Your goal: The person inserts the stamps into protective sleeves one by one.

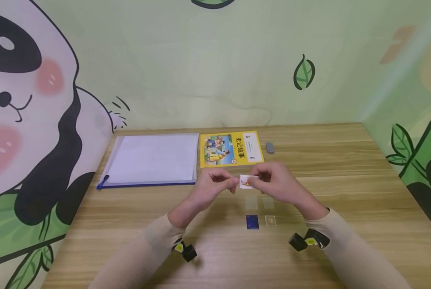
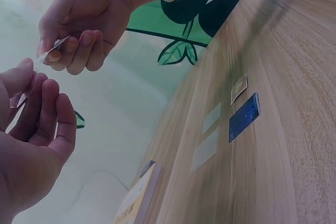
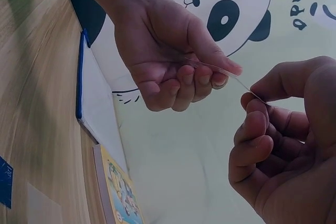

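My left hand (image 1: 211,186) and right hand (image 1: 277,182) are close together above the table. Between the right thumb and fingers I pinch a small white stamp-like piece (image 1: 244,182) with an orange picture. The left thumb and fingers pinch a thin clear film (image 3: 218,70), whose edge meets or nearly meets the piece; whether they overlap I cannot tell. Below the hands, a blue stamp (image 2: 244,117) with a toothed edge lies beside a small beige stamp (image 1: 270,220). Two pale translucent rectangles (image 1: 251,202) lie just behind them.
A clear zip folder (image 1: 150,158) with white sheets and a blue edge lies at the back left. Right of it are a yellow picture book (image 1: 251,147) and a small grey eraser-like block (image 1: 270,147). A painted wall (image 1: 186,80) stands behind the table (image 1: 345,160).
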A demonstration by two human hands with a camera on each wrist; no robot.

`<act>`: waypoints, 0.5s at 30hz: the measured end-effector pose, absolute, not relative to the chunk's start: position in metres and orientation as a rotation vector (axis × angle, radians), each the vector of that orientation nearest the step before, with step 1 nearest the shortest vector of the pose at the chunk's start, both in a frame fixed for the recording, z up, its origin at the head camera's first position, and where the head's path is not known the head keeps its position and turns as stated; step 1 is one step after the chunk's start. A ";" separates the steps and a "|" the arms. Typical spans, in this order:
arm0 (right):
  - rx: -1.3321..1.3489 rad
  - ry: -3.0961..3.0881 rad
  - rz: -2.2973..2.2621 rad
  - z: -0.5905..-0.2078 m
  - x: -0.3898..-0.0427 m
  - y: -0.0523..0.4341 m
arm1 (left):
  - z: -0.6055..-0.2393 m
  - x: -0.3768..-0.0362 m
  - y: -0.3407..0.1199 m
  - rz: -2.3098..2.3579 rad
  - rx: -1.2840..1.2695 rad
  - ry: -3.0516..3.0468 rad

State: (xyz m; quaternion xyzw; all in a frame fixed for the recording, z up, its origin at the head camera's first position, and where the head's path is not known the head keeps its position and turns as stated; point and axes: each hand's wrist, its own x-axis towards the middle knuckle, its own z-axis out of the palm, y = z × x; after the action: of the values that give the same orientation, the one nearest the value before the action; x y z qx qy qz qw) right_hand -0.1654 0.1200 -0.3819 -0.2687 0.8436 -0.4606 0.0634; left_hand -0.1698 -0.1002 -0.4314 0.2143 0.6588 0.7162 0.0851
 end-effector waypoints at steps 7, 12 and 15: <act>-0.814 2.564 -1.377 -0.381 -0.166 0.120 | -0.428 -0.167 -0.101 2.126 0.617 1.948; -0.844 2.575 -1.365 -0.381 -0.165 0.119 | -0.427 -0.167 -0.101 2.134 0.565 1.924; -0.856 2.583 -1.354 -0.381 -0.165 0.118 | -0.426 -0.167 -0.101 2.124 0.549 1.949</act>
State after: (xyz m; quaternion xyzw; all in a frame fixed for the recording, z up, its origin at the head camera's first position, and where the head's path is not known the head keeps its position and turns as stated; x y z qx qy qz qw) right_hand -0.1651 0.1184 -0.3808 -0.2813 0.8488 -0.4448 0.0512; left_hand -0.1671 -0.1010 -0.4262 0.1861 0.6605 0.7200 0.1035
